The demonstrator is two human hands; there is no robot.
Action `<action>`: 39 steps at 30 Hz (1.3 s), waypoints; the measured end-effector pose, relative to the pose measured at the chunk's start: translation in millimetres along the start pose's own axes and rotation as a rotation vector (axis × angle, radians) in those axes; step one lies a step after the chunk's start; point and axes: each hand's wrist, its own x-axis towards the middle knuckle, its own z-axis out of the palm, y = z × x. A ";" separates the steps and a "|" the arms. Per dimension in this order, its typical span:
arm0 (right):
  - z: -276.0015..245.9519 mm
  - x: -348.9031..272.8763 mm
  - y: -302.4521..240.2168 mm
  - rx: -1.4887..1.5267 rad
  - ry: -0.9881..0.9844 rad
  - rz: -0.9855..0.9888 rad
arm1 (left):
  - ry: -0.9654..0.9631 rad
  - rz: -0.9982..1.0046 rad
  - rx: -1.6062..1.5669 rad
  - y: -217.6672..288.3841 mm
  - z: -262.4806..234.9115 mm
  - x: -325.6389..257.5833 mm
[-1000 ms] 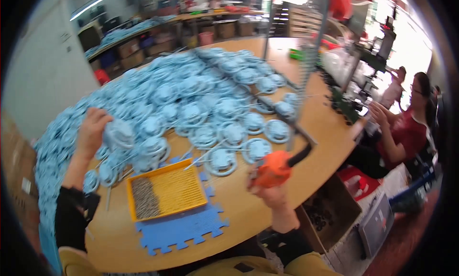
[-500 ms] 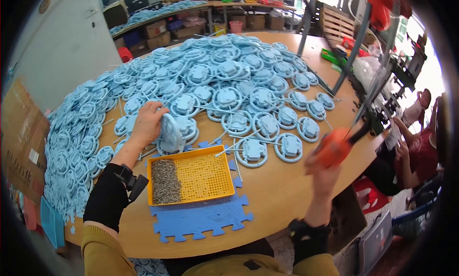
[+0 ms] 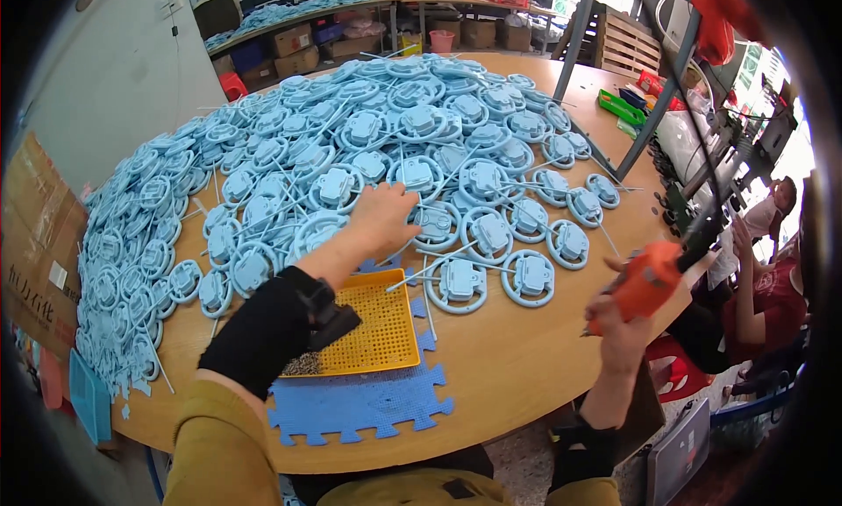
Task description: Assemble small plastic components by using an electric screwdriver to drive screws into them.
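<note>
A cardboard box stands at nine o'clock in the view, next to the light-blue toy steering wheels heaped on the tabletop from eight round to two o'clock. The left hand, at the clock's centre, bends its fingers over the heap's near edge; whether they grasp a wheel I cannot tell. A metal frame rises at two o'clock. At three, the right hand's fingers wrap an orange electric screwdriver. Among containers, a blue bin sits at eight; at seven, a yellow perforated tray overlaps a blue foam mat, the left forearm hiding most of its small grey screws; a green tray lies at two.
</note>
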 end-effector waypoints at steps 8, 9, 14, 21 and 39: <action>6.9 -4.2 11.6 0.172 -0.073 0.169 | -0.122 -0.505 -0.189 11.0 47.7 29.3; 5.5 -3.9 11.5 0.129 -0.058 0.168 | -0.108 -0.553 -0.282 -1.0 51.8 31.0; 10.5 -5.1 12.0 0.168 -0.074 0.162 | 0.012 -0.701 -1.042 -49.9 15.0 49.9; 18.3 -20.1 17.6 0.064 -0.126 -0.015 | -0.197 -0.591 -1.182 -37.4 -133.4 -17.3; 161.2 -35.7 16.7 0.461 -0.413 -0.050 | 0.098 -0.673 -0.639 77.6 -115.8 -428.3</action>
